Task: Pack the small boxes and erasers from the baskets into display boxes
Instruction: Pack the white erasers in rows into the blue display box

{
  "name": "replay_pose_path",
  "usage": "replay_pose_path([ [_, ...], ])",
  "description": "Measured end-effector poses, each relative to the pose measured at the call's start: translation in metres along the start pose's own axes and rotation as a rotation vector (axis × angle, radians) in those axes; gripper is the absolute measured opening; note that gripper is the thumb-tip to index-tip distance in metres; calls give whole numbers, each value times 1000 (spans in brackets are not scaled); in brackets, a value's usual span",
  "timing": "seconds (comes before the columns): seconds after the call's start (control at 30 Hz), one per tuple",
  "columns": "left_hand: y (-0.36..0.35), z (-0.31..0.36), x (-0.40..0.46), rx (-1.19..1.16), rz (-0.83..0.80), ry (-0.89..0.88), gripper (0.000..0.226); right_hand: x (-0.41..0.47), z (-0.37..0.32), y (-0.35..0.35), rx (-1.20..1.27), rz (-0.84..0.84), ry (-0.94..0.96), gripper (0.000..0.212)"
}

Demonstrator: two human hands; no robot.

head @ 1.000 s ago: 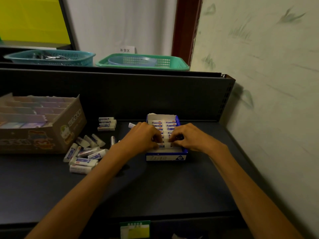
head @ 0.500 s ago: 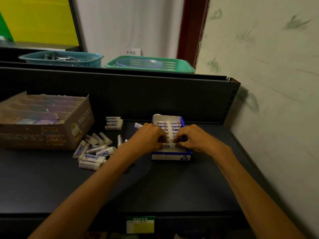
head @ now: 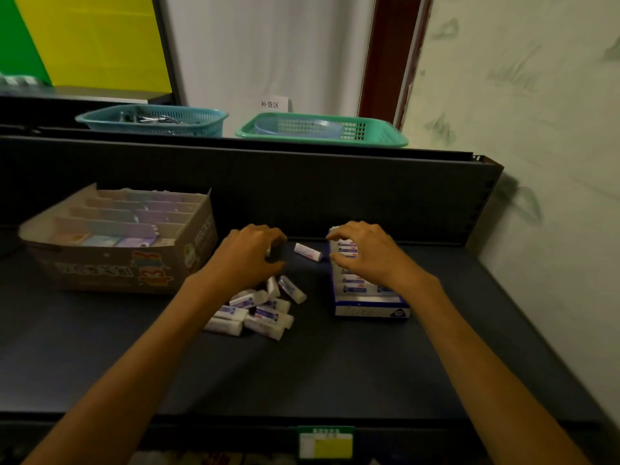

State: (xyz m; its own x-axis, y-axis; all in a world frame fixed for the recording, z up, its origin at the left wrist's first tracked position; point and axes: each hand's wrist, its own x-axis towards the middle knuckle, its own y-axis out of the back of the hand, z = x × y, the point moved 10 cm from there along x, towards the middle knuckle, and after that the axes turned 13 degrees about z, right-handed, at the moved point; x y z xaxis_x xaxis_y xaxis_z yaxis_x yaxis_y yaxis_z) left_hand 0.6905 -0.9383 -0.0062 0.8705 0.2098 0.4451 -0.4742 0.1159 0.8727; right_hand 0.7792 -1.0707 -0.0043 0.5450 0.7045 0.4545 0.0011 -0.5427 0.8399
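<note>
Reaching w/ left hand [head: 250, 255] over the bench [head: 335, 370], fingers curled down on something small and only partly seen, prob. an eraser, can't tell for sure. Lying just right of it, btwn both hands: lone eraser [head: 308, 252], long axis slanting down-right toward blue display box [head: 370, 310], about equally near either. Hovering over box rows: right hand [head: 364, 255], fingers loosely curled, holding nothing; rest of erasers [head: 255, 313] piled near left wrist.

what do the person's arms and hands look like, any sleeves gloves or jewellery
Both forearms are bare for all their visible length, with no sleeve in view. The left hand and right hand wear no gloves, and no watch, bracelet or ring shows on either. The dim light hides finer detail.
</note>
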Motion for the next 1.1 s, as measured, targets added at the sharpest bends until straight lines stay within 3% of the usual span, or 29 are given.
replay_pose_path([
  [0.27,-15,-56,7,-32,-64,59,51,30,-19,-43,-166,-80,-42,46],
  [0.73,-62,-83,20,-56,-195,110,41,43,3,-81,-350,-174,-118,42],
  [0.83,-63,-84,19,-97,-194,142,40,43,3,-81,-319,-174,-116,40],
  [1.1,-34,-54,25,-89,-58,-18,36,42,-4,-54,44,-46,-108,38],
])
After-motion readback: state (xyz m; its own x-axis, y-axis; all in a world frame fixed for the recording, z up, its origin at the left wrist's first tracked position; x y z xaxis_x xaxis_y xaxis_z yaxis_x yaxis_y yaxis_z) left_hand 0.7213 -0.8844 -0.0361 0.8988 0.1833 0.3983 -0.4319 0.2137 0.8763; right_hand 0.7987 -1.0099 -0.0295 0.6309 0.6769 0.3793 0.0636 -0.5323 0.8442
